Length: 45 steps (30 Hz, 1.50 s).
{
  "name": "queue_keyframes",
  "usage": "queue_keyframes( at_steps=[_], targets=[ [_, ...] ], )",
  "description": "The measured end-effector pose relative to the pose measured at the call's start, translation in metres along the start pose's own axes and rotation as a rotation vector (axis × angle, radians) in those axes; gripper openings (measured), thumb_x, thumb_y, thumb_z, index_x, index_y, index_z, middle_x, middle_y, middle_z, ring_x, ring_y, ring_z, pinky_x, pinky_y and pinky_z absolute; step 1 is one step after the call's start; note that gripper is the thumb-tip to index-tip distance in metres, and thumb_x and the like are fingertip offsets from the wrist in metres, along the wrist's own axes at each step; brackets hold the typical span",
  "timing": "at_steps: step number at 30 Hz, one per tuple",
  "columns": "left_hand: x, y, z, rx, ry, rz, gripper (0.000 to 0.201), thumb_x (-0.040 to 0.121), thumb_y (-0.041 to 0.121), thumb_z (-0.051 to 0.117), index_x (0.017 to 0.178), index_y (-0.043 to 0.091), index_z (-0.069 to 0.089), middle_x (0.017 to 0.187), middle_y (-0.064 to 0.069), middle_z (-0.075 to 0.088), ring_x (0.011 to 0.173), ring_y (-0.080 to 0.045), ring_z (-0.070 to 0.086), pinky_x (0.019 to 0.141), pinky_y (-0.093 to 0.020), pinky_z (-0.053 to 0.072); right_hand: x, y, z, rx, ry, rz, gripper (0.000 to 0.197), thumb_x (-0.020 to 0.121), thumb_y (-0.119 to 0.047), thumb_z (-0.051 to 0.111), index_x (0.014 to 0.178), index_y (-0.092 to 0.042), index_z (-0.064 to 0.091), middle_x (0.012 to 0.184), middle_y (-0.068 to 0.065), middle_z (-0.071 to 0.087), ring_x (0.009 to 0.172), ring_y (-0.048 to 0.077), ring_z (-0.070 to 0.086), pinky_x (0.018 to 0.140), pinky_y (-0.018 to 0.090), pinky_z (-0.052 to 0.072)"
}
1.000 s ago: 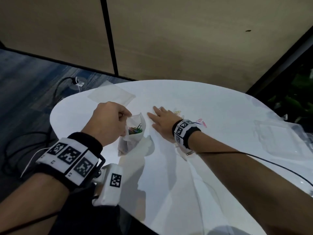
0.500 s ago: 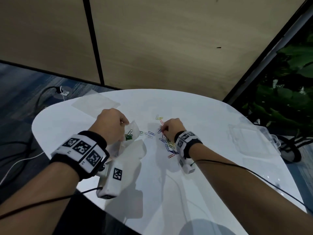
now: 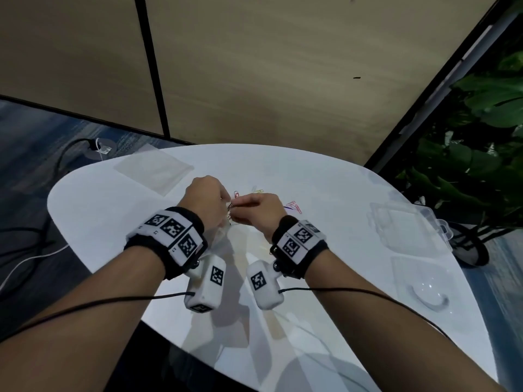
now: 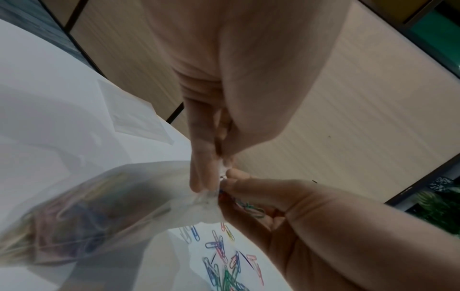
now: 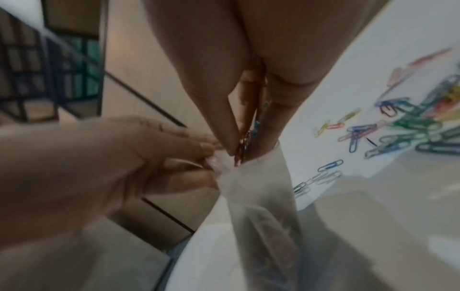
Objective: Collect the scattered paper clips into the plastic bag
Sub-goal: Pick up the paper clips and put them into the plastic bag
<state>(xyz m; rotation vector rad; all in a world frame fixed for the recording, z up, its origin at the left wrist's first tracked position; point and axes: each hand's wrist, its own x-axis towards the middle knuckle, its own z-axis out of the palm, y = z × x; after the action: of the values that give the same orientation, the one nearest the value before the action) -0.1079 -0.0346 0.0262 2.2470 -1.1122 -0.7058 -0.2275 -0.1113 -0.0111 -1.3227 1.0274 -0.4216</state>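
My left hand (image 3: 219, 200) pinches the top edge of a small clear plastic bag (image 4: 99, 206) and holds its mouth up above the white table (image 3: 325, 193). Several coloured paper clips show through the bag's side. My right hand (image 5: 245, 149) pinches a bunch of paper clips (image 5: 248, 135) at the bag (image 5: 261, 196) mouth, fingertips pointing down into it. In the head view the hands meet and hide most of the bag. Several loose clips (image 4: 224, 261) lie scattered on the table under and beyond the right hand (image 3: 243, 206), with a few pink ones (image 3: 294, 206) to its right.
A flat empty clear bag (image 3: 154, 169) lies at the table's back left. A clear plastic box (image 3: 404, 227) and a clear lid (image 3: 424, 290) sit near the right edge. Green plants (image 3: 481, 137) stand to the right. Cables (image 3: 70, 148) run over the floor on the left.
My right hand went from flat on the table to pinching clips at the pile, then lifted them left to the bag's mouth. The left hand kept hold of the bag.
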Motion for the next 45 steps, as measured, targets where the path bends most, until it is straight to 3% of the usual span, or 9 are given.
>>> queue_keyframes(
  at_steps=[7,13,17,20,26,31,37,41,45],
  targets=[
    [0.003,-0.013,-0.009,-0.071,0.023,0.009,0.022,0.091,0.0,0.058,0.099,0.008,0.077,0.096,-0.014,0.075,0.084,-0.032,0.074,0.083,-0.042,0.061,0.009,-0.013,0.019,-0.734,-0.099,-0.252,0.018,0.088,-0.02,0.061,0.079,-0.015,0.076,0.075,0.002,0.073,0.07,0.017,0.067,0.062,0.019,0.052],
    [0.002,-0.036,-0.037,-0.099,0.082,-0.056,0.027,0.086,-0.007,0.056,0.1,0.005,0.076,0.087,-0.013,0.076,0.083,-0.029,0.075,0.085,-0.04,0.061,0.035,-0.029,-0.005,-0.24,-0.014,-0.216,0.02,0.093,-0.009,0.057,0.096,0.001,0.074,0.093,0.017,0.073,0.085,0.03,0.073,0.073,0.039,0.062],
    [0.0,-0.043,-0.046,-0.112,0.095,-0.07,0.025,0.088,-0.006,0.057,0.101,0.005,0.075,0.079,-0.012,0.076,0.084,-0.025,0.075,0.086,-0.038,0.061,0.056,0.01,0.001,-1.045,-0.182,-0.31,0.039,0.101,-0.023,0.046,0.137,-0.015,0.055,0.144,0.007,0.053,0.123,0.025,0.056,0.109,0.036,0.042],
    [0.0,-0.042,-0.047,-0.105,0.102,-0.064,0.026,0.087,-0.006,0.057,0.101,0.006,0.075,0.083,-0.012,0.076,0.087,-0.028,0.075,0.087,-0.039,0.061,0.052,0.053,0.013,-1.565,-0.463,-0.521,0.049,0.101,-0.029,0.038,0.147,-0.011,0.036,0.157,0.011,0.027,0.137,0.031,0.034,0.107,0.05,0.039],
    [0.002,-0.043,-0.046,-0.079,0.085,-0.068,0.03,0.081,-0.009,0.062,0.101,0.007,0.076,0.094,-0.012,0.075,0.089,-0.03,0.074,0.084,-0.04,0.062,0.047,0.083,-0.04,-1.77,-0.337,-0.442,0.054,0.105,-0.034,0.021,0.156,-0.03,0.003,0.165,-0.004,-0.003,0.151,0.034,0.001,0.118,0.06,0.009],
    [0.006,-0.038,-0.036,-0.066,0.074,-0.054,0.029,0.085,-0.006,0.058,0.102,0.009,0.077,0.106,-0.013,0.072,0.094,-0.032,0.073,0.089,-0.041,0.06,0.05,0.085,-0.067,-1.741,-0.267,-0.385,0.062,0.095,-0.011,0.048,0.151,-0.02,0.023,0.159,0.006,0.019,0.132,0.039,0.037,0.09,0.047,0.048],
    [0.005,-0.023,-0.021,0.019,0.043,-0.004,0.029,0.091,0.0,0.054,0.103,0.012,0.077,0.111,-0.012,0.071,0.094,-0.031,0.071,0.09,-0.04,0.059,0.058,0.072,-0.068,-1.518,-0.076,-0.339,0.02,0.084,0.001,0.058,0.097,-0.007,0.072,0.105,0.009,0.065,0.098,0.028,0.064,0.081,0.029,0.05],
    [0.005,-0.013,-0.011,0.046,0.034,-0.021,0.027,0.092,0.004,0.055,0.104,0.014,0.076,0.113,-0.01,0.071,0.099,-0.027,0.07,0.093,-0.036,0.057,0.056,0.054,-0.081,-0.985,0.202,-0.148,0.015,0.085,-0.01,0.067,0.092,-0.014,0.08,0.096,-0.001,0.075,0.091,0.015,0.068,0.084,0.016,0.049],
    [0.005,-0.002,-0.002,0.031,-0.048,-0.043,0.025,0.084,0.0,0.066,0.105,0.01,0.074,0.101,-0.007,0.075,0.091,-0.024,0.073,0.087,-0.034,0.06,0.036,0.025,-0.086,-0.145,0.253,0.023,0.009,0.078,-0.005,0.079,0.087,-0.005,0.079,0.09,0.014,0.077,0.077,0.021,0.074,0.081,0.03,0.06]
  ],
)
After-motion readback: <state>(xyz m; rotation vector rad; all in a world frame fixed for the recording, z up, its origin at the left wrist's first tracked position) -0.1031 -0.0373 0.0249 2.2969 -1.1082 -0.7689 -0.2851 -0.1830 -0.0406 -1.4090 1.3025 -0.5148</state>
